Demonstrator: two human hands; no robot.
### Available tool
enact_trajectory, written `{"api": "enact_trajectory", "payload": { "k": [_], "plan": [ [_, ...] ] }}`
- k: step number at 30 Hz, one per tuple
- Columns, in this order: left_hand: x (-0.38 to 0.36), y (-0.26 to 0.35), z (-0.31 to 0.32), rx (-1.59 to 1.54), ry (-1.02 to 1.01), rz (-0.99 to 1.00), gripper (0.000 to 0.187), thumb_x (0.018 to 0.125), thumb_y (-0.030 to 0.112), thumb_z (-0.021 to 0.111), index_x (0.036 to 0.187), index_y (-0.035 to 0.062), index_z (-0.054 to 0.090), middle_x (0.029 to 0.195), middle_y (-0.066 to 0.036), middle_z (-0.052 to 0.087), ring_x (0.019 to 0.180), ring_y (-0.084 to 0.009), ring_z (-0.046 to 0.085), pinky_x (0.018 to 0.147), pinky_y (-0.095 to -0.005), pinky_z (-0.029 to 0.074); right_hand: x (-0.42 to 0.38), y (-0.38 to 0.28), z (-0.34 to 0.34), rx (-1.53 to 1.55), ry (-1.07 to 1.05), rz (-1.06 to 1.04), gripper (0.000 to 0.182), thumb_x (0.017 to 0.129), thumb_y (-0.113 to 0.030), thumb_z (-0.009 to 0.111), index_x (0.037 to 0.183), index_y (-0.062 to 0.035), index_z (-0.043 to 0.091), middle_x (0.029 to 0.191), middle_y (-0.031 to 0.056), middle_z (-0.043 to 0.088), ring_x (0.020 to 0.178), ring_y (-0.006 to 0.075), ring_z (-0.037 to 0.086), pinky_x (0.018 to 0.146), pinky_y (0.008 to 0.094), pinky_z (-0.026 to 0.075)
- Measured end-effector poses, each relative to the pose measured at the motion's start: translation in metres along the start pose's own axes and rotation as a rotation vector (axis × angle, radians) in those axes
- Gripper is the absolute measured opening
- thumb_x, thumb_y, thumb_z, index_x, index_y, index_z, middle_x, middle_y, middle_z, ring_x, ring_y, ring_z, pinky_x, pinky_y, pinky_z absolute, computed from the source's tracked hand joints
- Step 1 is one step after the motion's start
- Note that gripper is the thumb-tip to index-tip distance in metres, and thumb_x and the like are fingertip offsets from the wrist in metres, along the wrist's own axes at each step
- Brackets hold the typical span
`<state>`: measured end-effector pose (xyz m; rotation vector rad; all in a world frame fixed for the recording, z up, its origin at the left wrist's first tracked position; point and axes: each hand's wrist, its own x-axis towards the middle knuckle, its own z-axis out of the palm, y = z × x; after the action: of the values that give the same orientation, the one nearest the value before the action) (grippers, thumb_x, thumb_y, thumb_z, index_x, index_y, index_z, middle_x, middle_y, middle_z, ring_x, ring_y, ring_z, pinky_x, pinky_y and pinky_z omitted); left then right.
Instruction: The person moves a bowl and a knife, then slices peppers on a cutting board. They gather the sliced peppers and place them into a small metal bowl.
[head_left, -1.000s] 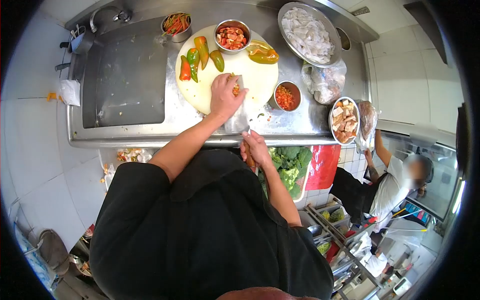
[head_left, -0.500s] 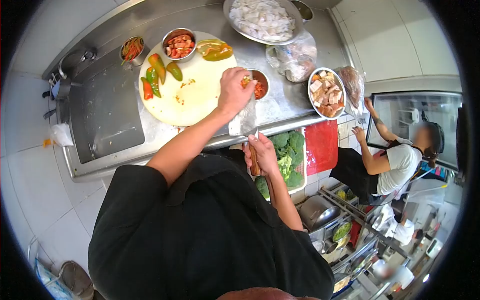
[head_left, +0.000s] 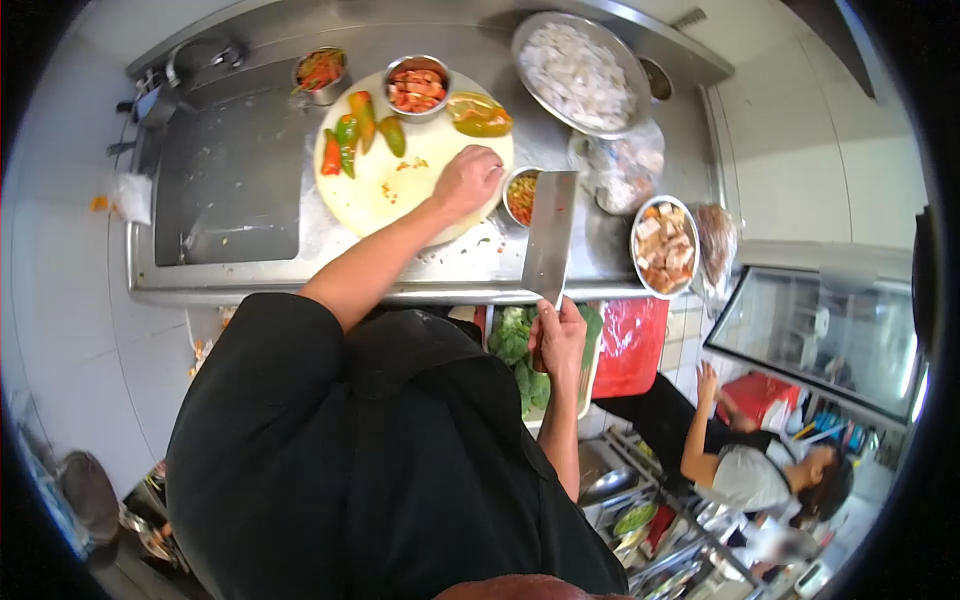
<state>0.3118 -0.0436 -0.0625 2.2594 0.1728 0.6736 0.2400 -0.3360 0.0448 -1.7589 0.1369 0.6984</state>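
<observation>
My right hand (head_left: pixel 558 338) grips the handle of a cleaver (head_left: pixel 550 236), its broad blade pointing away over the steel counter (head_left: pixel 400 268). My left hand (head_left: pixel 465 182) rests with curled fingers on the right edge of the round pale cutting board (head_left: pixel 390 180), beside a small steel bowl of diced red and yellow pepper (head_left: pixel 521 196). Whole peppers (head_left: pixel 352 139) lie at the board's far left. A bowl of chopped red pieces (head_left: pixel 416 86) sits at the far edge, with a yellow-green pepper (head_left: pixel 480 115) to its right.
A sink (head_left: pixel 228 175) lies left of the board. A large bowl of white pieces (head_left: pixel 582 74), a plastic bag (head_left: pixel 625 172) and a bowl of cubed food (head_left: pixel 663 246) stand to the right. Below the counter are broccoli (head_left: pixel 520 345) and a red bag (head_left: pixel 628 345). Another person (head_left: pixel 745 465) crouches at lower right.
My left hand moved from the small bowl back to the board's edge. The cleaver swung up, its blade now flat over the counter. The view shifted right.
</observation>
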Motion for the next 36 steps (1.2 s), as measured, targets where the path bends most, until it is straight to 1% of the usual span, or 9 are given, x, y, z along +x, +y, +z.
{"api": "enact_trajectory", "payload": {
  "k": [2,4,11,16,19,20,21,28,36],
  "plan": [
    [-0.011,-0.039,-0.038,0.174,-0.048,0.019,0.015,0.092,0.013,0.07,0.096,-0.0015,0.071,0.107,-0.017,0.072,0.107,-0.0369,0.065,0.097,-0.0448,0.052,0.032,0.011,0.005,-0.303,-0.065,-0.102,0.025,0.102,-0.027,0.068,0.11,-0.0027,0.071,0.067,0.0076,0.065,0.051,0.0188,0.061,0.049,0.0351,0.048],
    [-0.035,-0.06,-0.058,0.316,-0.08,0.067,0.025,0.094,0.017,0.07,0.109,-0.0032,0.072,0.124,-0.022,0.069,0.125,-0.0395,0.06,0.11,-0.0477,0.047,0.043,-0.012,0.031,-0.776,0.031,-0.302,0.037,0.096,-0.032,0.069,0.122,-0.006,0.071,0.092,0.0253,0.074,0.083,0.0447,0.073,0.08,0.0501,0.056],
    [-0.128,-0.05,-0.118,0.159,-0.278,0.078,0.056,0.098,0.031,0.067,0.141,-0.003,0.057,0.152,-0.027,0.05,0.148,-0.0448,0.04,0.126,-0.0558,0.028,0.057,-0.01,0.096,-1.172,-0.055,-0.617,0.04,0.095,-0.028,0.068,0.129,-0.0072,0.068,0.087,0.018,0.076,0.081,0.0398,0.074,0.075,0.0511,0.058],
    [-0.14,-0.046,-0.139,0.429,-0.116,-0.333,0.076,0.1,0.044,0.064,0.151,-0.0087,0.045,0.161,-0.031,0.038,0.155,-0.048,0.025,0.129,-0.0587,0.014,0.035,-0.012,0.113,-1.038,-0.255,-0.65,0.037,0.095,-0.027,0.07,0.125,-0.0053,0.07,0.084,0.0205,0.074,0.079,0.0382,0.074,0.072,0.0485,0.059],
    [-0.129,-0.036,-0.119,0.5,-0.172,-0.387,0.088,0.101,0.057,0.057,0.156,-0.0094,0.037,0.166,-0.034,0.027,0.158,-0.0501,0.015,0.13,-0.0572,0.011,0.041,-0.009,0.092,-0.432,-0.388,-0.082,0.023,0.102,-0.027,0.067,0.101,-0.0048,0.068,0.07,0.0119,0.068,0.054,0.0255,0.065,0.054,0.038,0.053],
    [-0.125,-0.037,-0.111,0.473,-0.16,-0.385,0.088,0.102,0.057,0.056,0.156,-0.0102,0.036,0.166,-0.034,0.027,0.158,-0.0504,0.015,0.13,-0.0573,0.01,0.045,-0.001,0.084,-0.216,-0.424,0.148,0.023,0.103,-0.028,0.066,0.097,-0.0054,0.066,0.068,0.0093,0.067,0.049,0.0221,0.062,0.05,0.0357,0.051],
    [-0.12,-0.035,-0.102,0.462,-0.148,-0.401,0.087,0.103,0.056,0.055,0.156,-0.0108,0.036,0.165,-0.034,0.028,0.158,-0.0507,0.015,0.13,-0.0575,0.011,0.049,0.019,0.079,-0.02,-0.411,0.081,0.023,0.106,-0.028,0.061,0.093,-0.0091,0.06,0.065,0.0036,0.059,0.045,0.0142,0.053,0.042,0.031,0.045],
    [-0.105,-0.019,-0.064,0.329,-0.067,-0.422,0.071,0.108,0.041,0.049,0.152,-0.0138,0.038,0.161,-0.038,0.033,0.155,-0.0523,0.022,0.129,-0.059,0.015,0.047,0.053,0.107,0.14,-0.535,0.339,0.021,0.105,-0.027,0.064,0.099,-0.0086,0.058,0.065,0.004,0.058,0.045,0.016,0.054,0.042,0.0311,0.045],
    [-0.069,0.035,-0.012,0.06,0.127,-0.168,0.052,0.107,0.022,0.048,0.149,-0.0097,0.046,0.153,-0.036,0.044,0.146,-0.0519,0.038,0.126,-0.0582,0.022,-0.002,0.02,0.064,0.207,-0.403,0.144,0.017,0.105,-0.02,0.062,0.101,-0.004,0.063,0.066,0.0054,0.06,0.046,0.0151,0.056,0.044,0.0289,0.045]
  ]
}}
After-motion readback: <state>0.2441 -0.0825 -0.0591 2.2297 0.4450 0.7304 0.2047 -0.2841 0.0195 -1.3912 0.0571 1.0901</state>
